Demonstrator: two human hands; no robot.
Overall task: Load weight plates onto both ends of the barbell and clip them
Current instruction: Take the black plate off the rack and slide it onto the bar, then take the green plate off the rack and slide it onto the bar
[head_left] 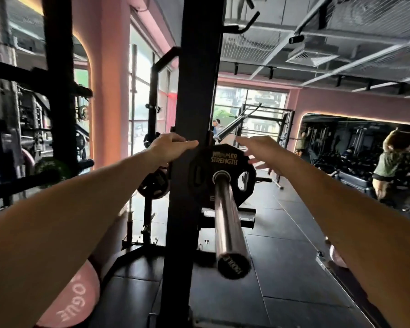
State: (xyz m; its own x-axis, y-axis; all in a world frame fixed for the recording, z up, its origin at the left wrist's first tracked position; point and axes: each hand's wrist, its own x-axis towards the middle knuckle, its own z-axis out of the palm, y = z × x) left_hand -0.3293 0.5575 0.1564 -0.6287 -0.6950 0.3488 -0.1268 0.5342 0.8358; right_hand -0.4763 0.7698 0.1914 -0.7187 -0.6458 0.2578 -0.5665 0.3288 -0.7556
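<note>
A chrome barbell sleeve [227, 214] points toward me, its black end cap low in the middle of the view. A black weight plate [225, 159] with gold lettering sits far up the sleeve, against the black rack upright [189, 95]. My left hand [170, 146] reaches past the upright to the plate's upper left edge, fingers stretched out. My right hand [263, 151] hovers at the plate's upper right edge, fingers apart and slightly blurred. Neither hand closes around the plate. No clip shows on the sleeve.
A pink bumper plate [73, 301] lies at the lower left. Another black plate [153, 184] hangs on a peg behind the upright. More racks stand at left. A mirror [364, 147] at right reflects people. Black rubber flooring [293, 256] spreads on the right.
</note>
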